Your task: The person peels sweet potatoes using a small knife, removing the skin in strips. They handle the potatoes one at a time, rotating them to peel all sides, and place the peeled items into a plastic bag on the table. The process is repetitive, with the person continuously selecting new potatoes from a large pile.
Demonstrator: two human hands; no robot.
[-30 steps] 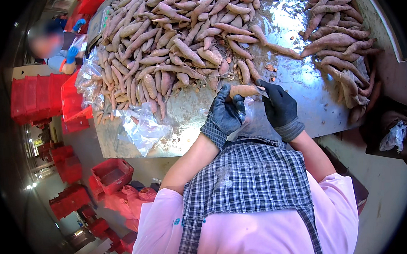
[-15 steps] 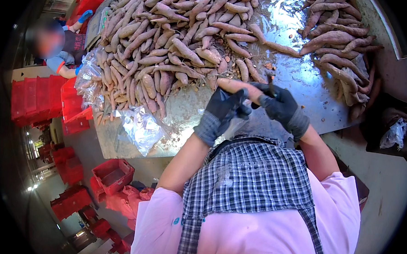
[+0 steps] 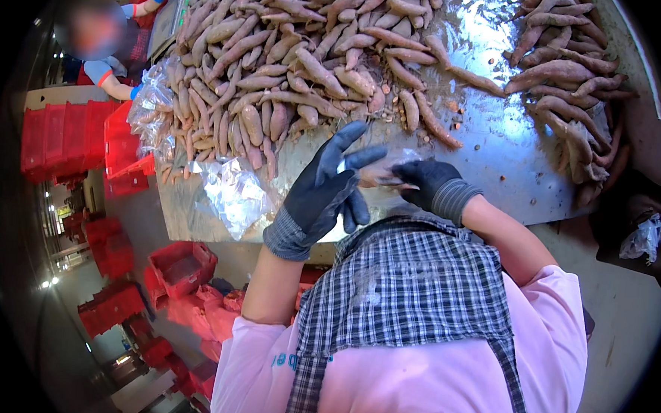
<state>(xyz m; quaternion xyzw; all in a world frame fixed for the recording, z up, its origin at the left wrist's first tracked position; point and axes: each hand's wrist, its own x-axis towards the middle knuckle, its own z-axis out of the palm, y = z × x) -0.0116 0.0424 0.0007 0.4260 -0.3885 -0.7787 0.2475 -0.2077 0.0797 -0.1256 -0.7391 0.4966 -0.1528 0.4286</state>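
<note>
My left hand [image 3: 324, 184], in a black glove with a grey cuff, is raised over the table's near edge with its fingers spread, holding nothing. To its right, my right hand [image 3: 432, 188], gloved alike, has its fingers curled; what they hold is hard to make out. Beside those fingers lies crumpled clear plastic [image 3: 381, 172] with something pale and brownish, blurred, in or under it. Just beyond both hands spreads a large heap of sweet potatoes [image 3: 277, 76] with soil on them. One long sweet potato [image 3: 436, 122] lies nearest my right hand.
The metal table [image 3: 490, 155] carries soil crumbs and a second sweet potato pile [image 3: 569, 77] at right. Clear plastic bags [image 3: 234, 194] lie at its left front. Red crates [image 3: 65, 140] stand at left, another red crate [image 3: 183, 266] below. A person [image 3: 113, 68] with blue gloves is at far left.
The sweet potato both hands held is no longer seen between them. My left hand has moved left and spread its fingers; my right hand has drawn lower and turned inward.
</note>
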